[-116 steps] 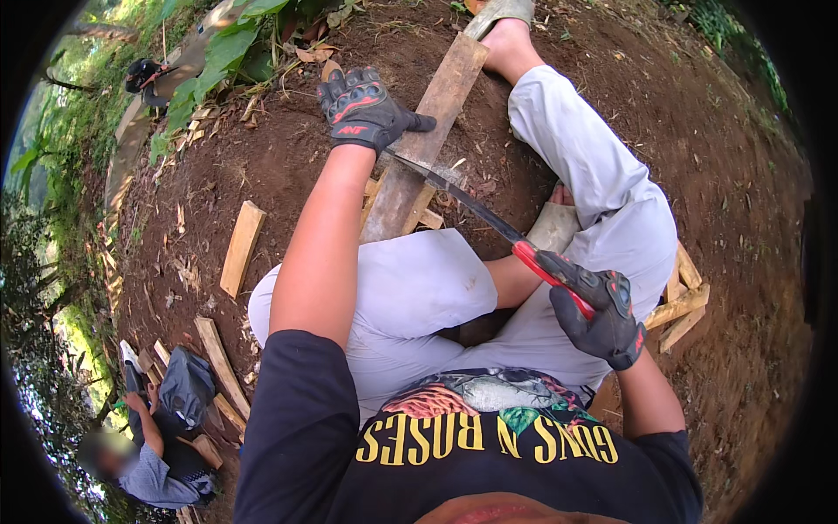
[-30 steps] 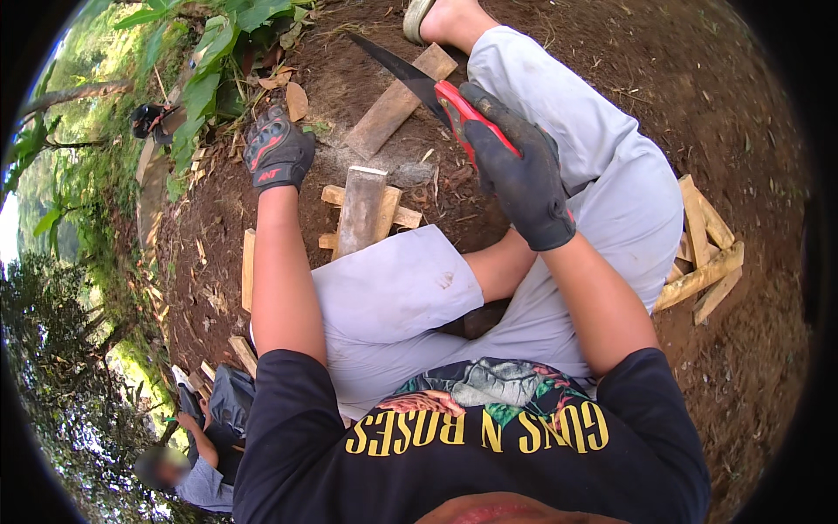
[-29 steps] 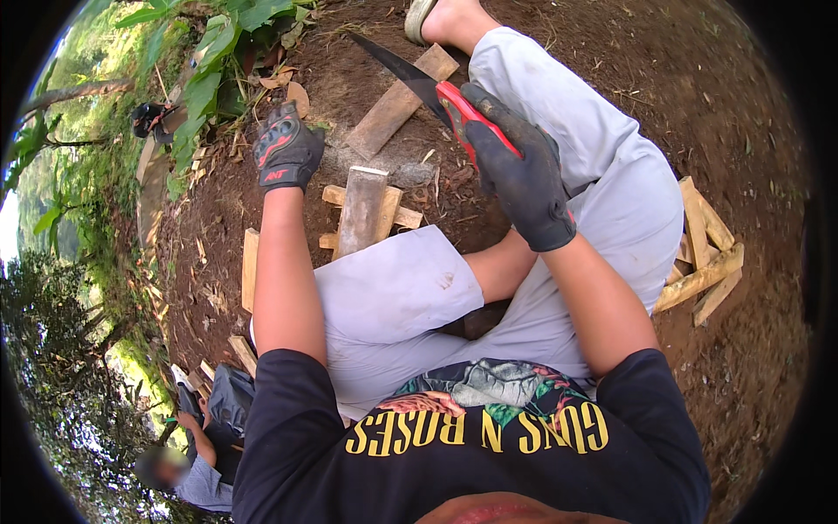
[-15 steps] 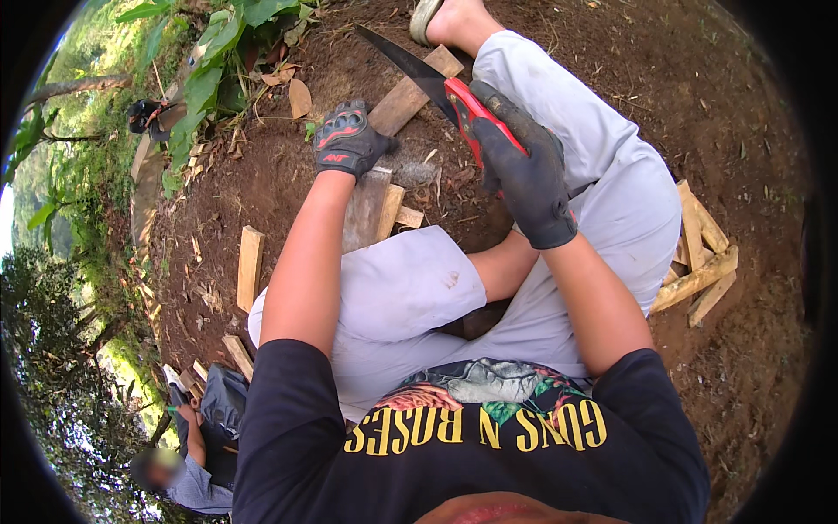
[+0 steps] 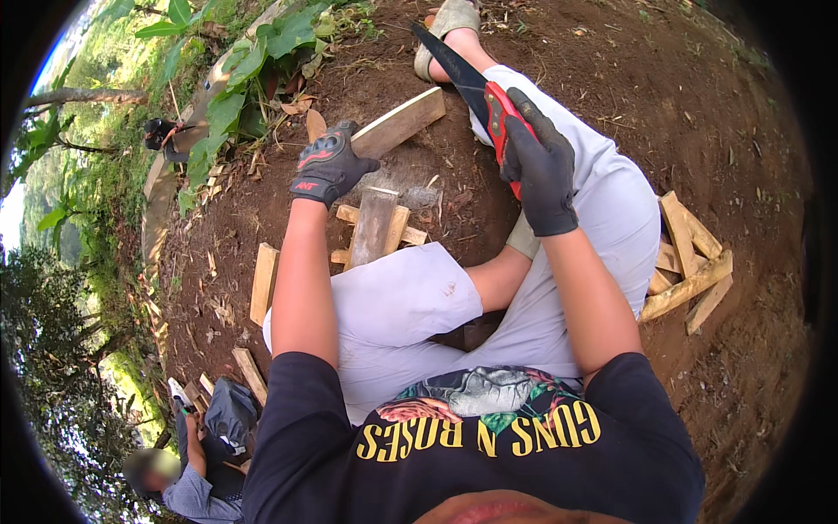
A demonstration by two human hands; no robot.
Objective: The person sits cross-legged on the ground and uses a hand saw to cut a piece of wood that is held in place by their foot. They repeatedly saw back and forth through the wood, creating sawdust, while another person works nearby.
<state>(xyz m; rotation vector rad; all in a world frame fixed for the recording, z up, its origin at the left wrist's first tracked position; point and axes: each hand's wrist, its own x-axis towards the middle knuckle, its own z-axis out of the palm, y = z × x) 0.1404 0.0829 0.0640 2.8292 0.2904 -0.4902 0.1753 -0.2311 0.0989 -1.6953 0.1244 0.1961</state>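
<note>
Now upright wood block (image 5: 374,225) just below left hand (image 5: 329,166) fingers (apart).

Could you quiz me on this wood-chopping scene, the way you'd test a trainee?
1. True or false: the right hand grips a red-handled machete.
2. Which is nearest the left hand? A) the upright wood block B) the pile of split sticks C) the sandal
3. Fill in: both hands wear ____.

Key: 1 true; 2 A; 3 gloves.
</note>
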